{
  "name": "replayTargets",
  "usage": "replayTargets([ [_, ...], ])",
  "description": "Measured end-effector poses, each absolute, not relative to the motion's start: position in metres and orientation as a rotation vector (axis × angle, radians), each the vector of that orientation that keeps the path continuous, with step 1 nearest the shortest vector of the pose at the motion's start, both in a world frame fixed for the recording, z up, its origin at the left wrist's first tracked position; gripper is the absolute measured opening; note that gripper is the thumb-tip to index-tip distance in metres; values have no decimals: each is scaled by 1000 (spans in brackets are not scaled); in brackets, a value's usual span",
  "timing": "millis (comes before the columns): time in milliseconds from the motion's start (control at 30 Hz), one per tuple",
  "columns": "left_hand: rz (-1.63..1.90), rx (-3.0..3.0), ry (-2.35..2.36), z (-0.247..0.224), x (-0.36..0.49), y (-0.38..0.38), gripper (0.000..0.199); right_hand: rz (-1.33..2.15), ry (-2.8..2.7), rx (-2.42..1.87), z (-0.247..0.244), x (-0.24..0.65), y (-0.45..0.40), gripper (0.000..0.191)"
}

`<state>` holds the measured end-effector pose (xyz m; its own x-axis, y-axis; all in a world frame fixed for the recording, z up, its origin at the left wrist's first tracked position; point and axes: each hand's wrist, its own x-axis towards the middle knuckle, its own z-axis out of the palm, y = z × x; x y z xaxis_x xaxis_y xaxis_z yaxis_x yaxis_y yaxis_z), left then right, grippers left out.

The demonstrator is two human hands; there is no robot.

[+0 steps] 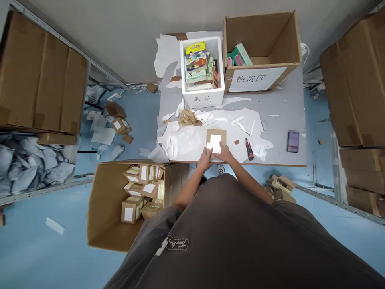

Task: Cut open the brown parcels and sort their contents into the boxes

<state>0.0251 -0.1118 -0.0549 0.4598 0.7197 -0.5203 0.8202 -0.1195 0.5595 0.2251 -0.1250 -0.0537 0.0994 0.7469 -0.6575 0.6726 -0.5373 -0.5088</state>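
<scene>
A small brown cardboard box [221, 133] with a white label on top sits near the front edge of the table. My left hand [205, 158] grips its near left corner, fingertips by the label. On the near right side my right hand [225, 153] holds the same box, its fingers partly over the label's edge. To the right lies a red and black utility knife [249, 149], touched by neither hand. Torn white paper [188, 138] and a crumpled brown wad [187, 117] lie to the left and behind the box.
A white foam box [203, 99] of small packages and a large carton [261, 64] stand at the table's back. A phone [292, 141] lies at right. Below left, an open carton [105, 200] holds several labelled parcels. Shelves with cartons [39, 80] flank both sides.
</scene>
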Motion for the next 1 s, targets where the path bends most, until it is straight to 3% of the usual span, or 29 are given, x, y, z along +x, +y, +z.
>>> replayTargets([
  [167, -43, 1890, 1152, -71, 13, -89, 96, 1331, -1518, -2208, -54, 221, -172, 123],
  [367, 46, 1893, 1024, -68, 4, -68, 91, 1138, -1424, -2331, -34, 197, -168, 96],
  [600, 438, 1824, 1075, -17, 15, -35, 78, 895, -1523, -2367, 27, 231, -124, 65],
  [900, 446, 1618, 1185, -16, 41, -23, 70, 1144, -1430, -2412, 37, 252, -87, 57],
  [1000, 471, 1602, 1290, -21, 45, -28, 78, 1204, -1421, -2365, 30, 262, -87, 54],
])
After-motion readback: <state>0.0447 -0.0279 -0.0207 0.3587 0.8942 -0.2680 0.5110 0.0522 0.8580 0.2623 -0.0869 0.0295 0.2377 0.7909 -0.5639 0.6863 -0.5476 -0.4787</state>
